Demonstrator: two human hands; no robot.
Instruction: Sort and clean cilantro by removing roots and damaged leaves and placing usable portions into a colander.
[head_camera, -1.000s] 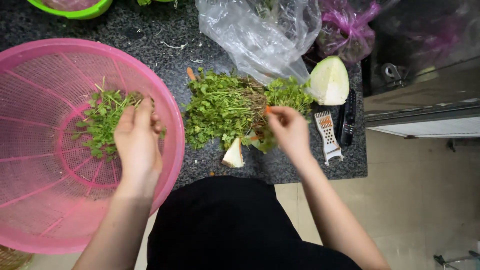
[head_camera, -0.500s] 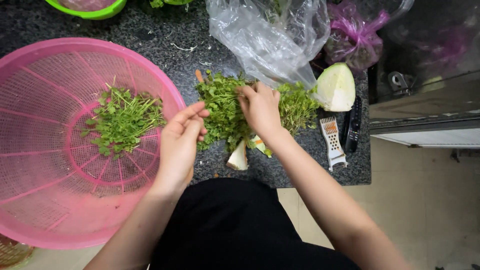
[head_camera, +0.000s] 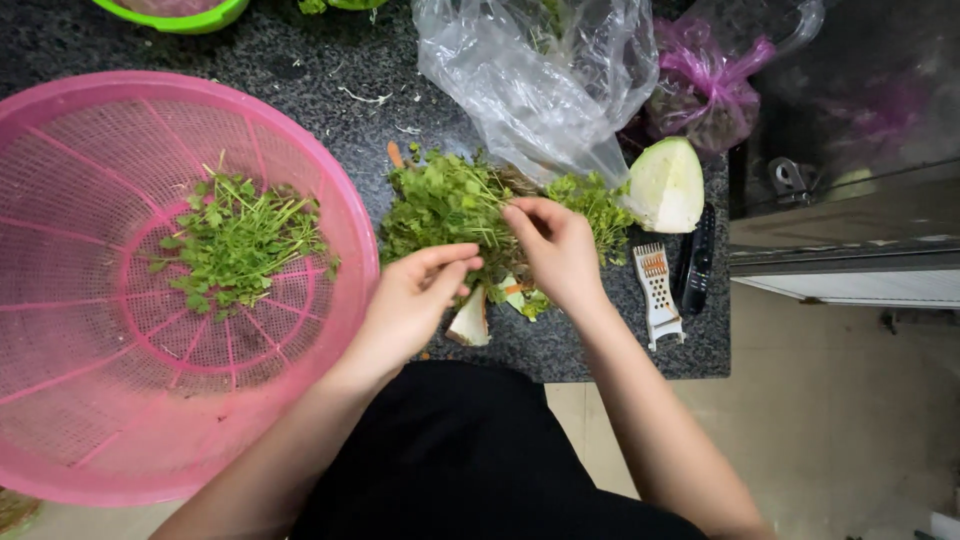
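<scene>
The right hand pinches stems in the heap of leafy green herbs on the dark granite counter. The left hand, fingers loosely curled, touches the heap's near edge. Beside them, a pink plastic colander holds picked sprigs, within easy reach.

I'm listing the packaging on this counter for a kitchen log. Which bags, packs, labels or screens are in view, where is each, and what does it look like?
Clear plastic bag: at the back of the counter behind the pile of green herbs, crumpled, open, see-through.
Purple plastic bag: to the right of the clear bag, behind the cut cabbage piece, knotted at the top, bulging.
No labels, signs or screens can be seen.
</scene>
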